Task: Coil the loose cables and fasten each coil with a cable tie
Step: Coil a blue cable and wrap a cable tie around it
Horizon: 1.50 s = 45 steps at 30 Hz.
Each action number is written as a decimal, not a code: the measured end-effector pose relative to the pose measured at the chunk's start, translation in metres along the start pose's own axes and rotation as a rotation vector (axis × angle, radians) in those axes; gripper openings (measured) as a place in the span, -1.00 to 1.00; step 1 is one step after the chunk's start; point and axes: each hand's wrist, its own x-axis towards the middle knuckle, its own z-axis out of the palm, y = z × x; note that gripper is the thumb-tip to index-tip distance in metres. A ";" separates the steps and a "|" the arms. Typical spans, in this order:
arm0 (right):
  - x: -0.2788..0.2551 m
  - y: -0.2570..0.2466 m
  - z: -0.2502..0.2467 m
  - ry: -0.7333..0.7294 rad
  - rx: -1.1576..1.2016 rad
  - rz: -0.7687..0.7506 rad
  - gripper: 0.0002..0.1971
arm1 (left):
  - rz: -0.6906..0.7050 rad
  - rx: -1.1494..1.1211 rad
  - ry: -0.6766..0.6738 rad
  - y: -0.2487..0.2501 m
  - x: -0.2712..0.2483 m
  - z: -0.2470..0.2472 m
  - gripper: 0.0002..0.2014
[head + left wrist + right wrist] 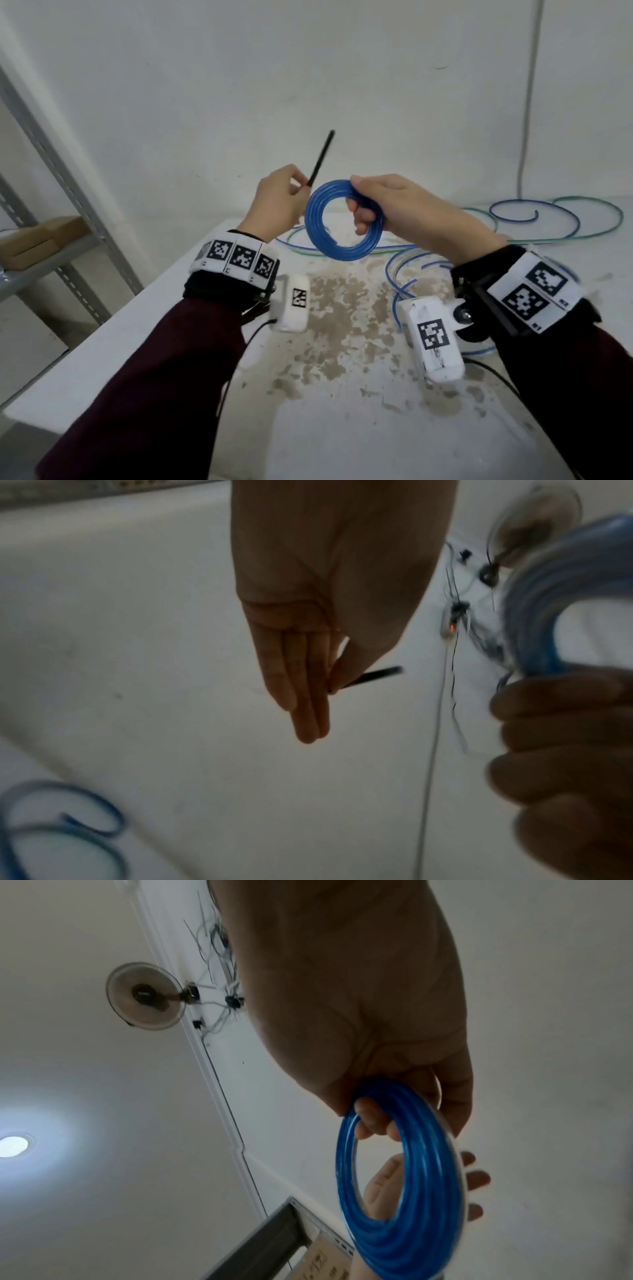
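Blue glossy round cable coil (337,219) gripped by right hand (394,205); left hand (277,202) pinches thin black cable tie (321,158).

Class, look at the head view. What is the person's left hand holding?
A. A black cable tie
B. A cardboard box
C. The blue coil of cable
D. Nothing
A: the left hand pinches a black cable tie that sticks up beside the blue coil, which the right hand grips.

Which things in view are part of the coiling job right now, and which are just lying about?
In the job:
blue cable coil, gripped by right hand
black cable tie, pinched by left hand
loose cables on table

Lying about:
cardboard box
metal shelf
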 end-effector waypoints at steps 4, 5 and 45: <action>-0.012 -0.011 -0.039 -0.008 -0.023 -0.019 -0.62 | 0.063 -0.444 -0.008 0.044 0.007 0.031 -0.84; -0.018 -0.014 -0.049 -0.036 -0.047 -0.015 -0.63 | 0.082 -0.494 -0.026 0.052 0.008 0.038 -0.83; -0.028 -0.003 -0.095 0.202 -0.758 -0.096 -0.62 | 0.091 -0.698 -0.350 0.090 -0.009 0.087 -0.83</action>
